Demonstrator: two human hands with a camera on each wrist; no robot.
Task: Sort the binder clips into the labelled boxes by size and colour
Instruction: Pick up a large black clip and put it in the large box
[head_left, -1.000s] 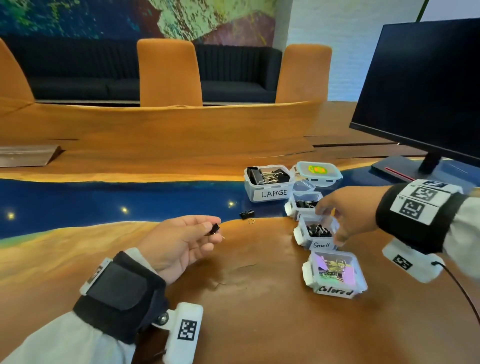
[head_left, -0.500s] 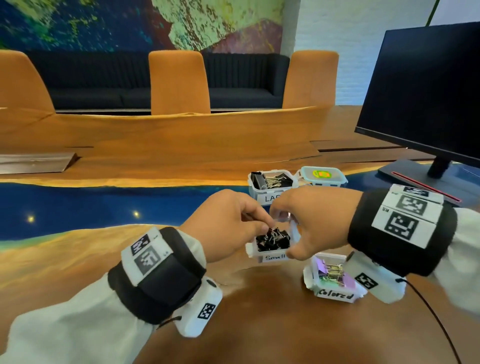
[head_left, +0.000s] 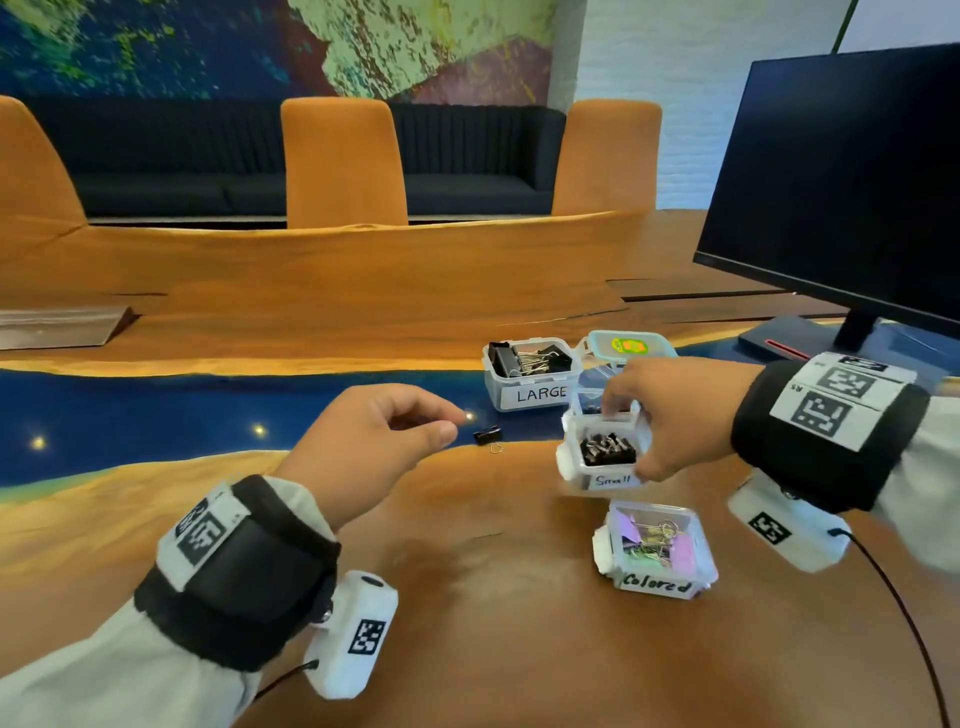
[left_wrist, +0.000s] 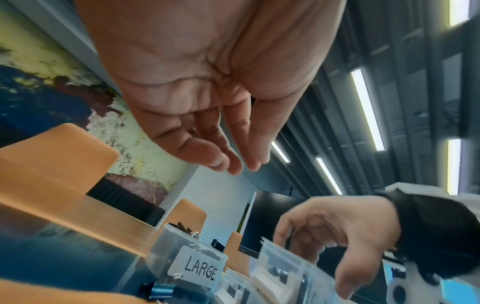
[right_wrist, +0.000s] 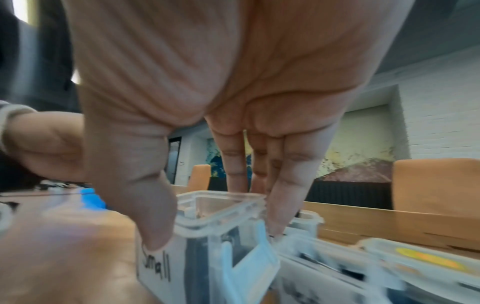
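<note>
My left hand (head_left: 451, 427) hovers over the table with relaxed fingers and an empty palm, as the left wrist view (left_wrist: 241, 167) confirms. Just right of its fingertips a black binder clip (head_left: 488, 435) lies on the table. My right hand (head_left: 630, 437) grips the box marked Small (head_left: 605, 480), full of black clips, thumb on the label side and fingers on the far wall (right_wrist: 215, 234). The Large box (head_left: 535, 393) with big black clips stands behind. Nearer me is the Colored box (head_left: 655, 583) holding pastel clips.
Another clear box (head_left: 589, 396) sits behind the Small box, with a lid bearing a yellow sticker (head_left: 629, 345) beyond it. A monitor (head_left: 852, 182) on its stand fills the right. Orange chairs line the table's far side. A cable (head_left: 904, 613) trails from my right wrist.
My left hand put its small black clip into the Small box, then drew back left, empty. My right hand brought that box in to meet it and moved it back right.
</note>
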